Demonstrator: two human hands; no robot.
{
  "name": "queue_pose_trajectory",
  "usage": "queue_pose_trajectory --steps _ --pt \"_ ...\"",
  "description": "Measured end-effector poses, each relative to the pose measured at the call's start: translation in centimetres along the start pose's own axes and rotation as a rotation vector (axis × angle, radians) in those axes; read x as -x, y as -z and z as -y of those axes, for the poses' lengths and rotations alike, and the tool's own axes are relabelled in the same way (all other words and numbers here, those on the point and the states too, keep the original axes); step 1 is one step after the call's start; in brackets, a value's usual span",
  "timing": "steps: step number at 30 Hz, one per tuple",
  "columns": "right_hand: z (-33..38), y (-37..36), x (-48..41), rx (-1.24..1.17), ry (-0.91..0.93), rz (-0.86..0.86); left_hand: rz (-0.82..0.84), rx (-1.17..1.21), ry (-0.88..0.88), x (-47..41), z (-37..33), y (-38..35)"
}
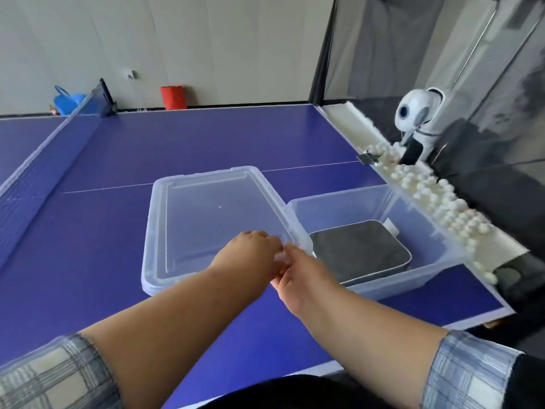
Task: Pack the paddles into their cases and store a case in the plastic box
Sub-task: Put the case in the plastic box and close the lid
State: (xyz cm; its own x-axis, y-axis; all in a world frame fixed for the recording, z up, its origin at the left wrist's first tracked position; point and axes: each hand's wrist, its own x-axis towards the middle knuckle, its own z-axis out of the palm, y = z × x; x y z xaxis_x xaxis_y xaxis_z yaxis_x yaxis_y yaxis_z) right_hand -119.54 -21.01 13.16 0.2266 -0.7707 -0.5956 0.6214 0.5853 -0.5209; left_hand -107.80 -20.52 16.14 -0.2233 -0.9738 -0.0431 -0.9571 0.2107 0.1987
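A clear plastic box [436, 231] stands on the blue table at the right. Inside it a dark grey paddle case [359, 249] lies flat. The box's clear lid [206, 214] rests upside down on the table just left of the box, its right edge against the box wall. My left hand [247, 255] and my right hand [298, 273] meet at the lid's near right corner, fingers pinched on its rim. No paddle is in view.
The table net [38, 172] runs along the left. A white trough with several white balls [436, 196] lines the table's right edge, beside a white ball machine [418, 119]. A red bag [174, 97] and a blue basket [69, 101] sit by the wall.
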Motion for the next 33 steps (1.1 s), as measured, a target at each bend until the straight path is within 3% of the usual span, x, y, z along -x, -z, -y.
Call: queue_pose_trajectory --steps 3,13,19,22,25,29,33 --pt "4.0 2.8 -0.1 -0.004 0.065 -0.030 0.022 0.086 -0.014 -1.9 -3.8 0.4" --pt "19.4 14.2 -2.9 -0.106 0.045 -0.080 0.095 0.032 0.032 -12.7 -18.1 -2.2" --pt "29.3 22.1 -6.3 0.040 -0.051 -0.046 0.124 -0.023 0.074 -20.0 -27.9 -5.1" --pt "32.6 24.1 -8.1 0.091 -0.059 -0.008 0.124 0.071 0.184 -22.3 -31.1 -6.3" --pt "34.9 24.5 -10.3 0.196 -0.057 -0.044 0.106 0.199 0.263 -24.4 -33.2 -6.8" --pt "37.4 24.7 -13.5 0.565 -0.012 -0.157 0.043 0.293 0.297 -26.9 -34.7 -7.9" --pt "38.9 25.5 -15.4 0.613 -0.032 -0.168 0.090 0.335 0.342 -29.0 -35.3 -9.2"
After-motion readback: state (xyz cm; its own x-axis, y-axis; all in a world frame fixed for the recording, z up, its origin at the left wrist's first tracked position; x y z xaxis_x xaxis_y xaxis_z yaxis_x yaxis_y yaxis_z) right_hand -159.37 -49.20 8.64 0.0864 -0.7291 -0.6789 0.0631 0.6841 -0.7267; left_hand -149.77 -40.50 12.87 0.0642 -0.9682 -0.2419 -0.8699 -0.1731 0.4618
